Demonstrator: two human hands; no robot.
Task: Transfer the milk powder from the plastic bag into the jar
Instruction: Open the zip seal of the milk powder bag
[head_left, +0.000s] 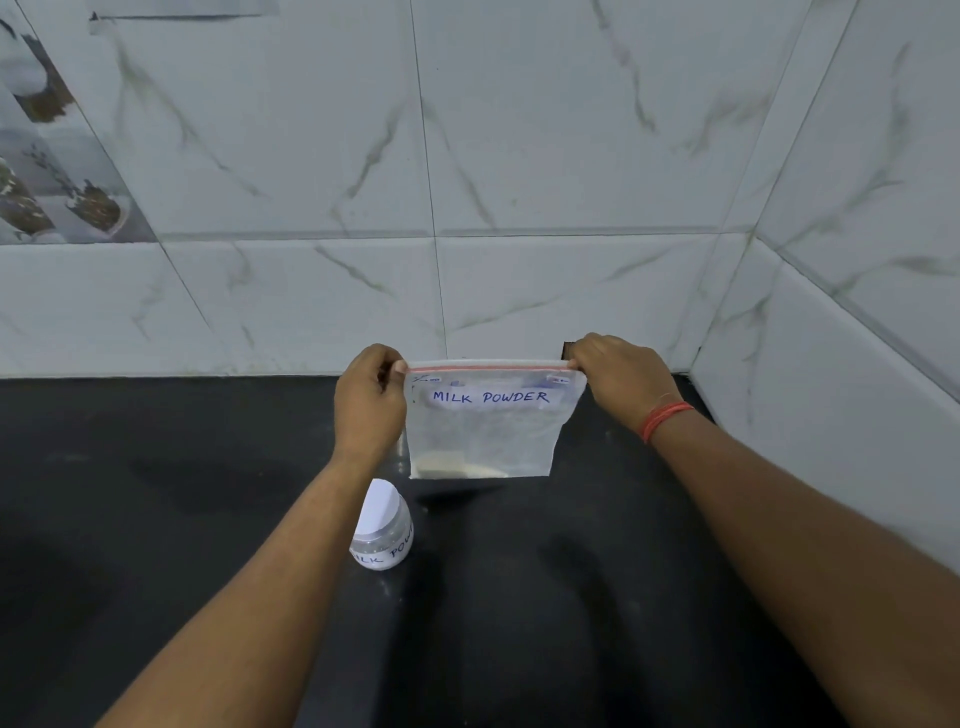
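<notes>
While pinched — plastic bag (485, 431) upright, zip edge level.

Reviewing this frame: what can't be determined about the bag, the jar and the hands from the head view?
- Bag: whether its red zip strip is sealed or parted; seen edge-on and too small.
- Powder amount: only a pale patch shows at the bottom through cloudy plastic.
- Jar: left side and part of its label hidden behind the left forearm; whether a lid is on is unclear.
- Left hand and right hand: fingertips pinching the top corners are mostly hidden behind the hands.
</notes>
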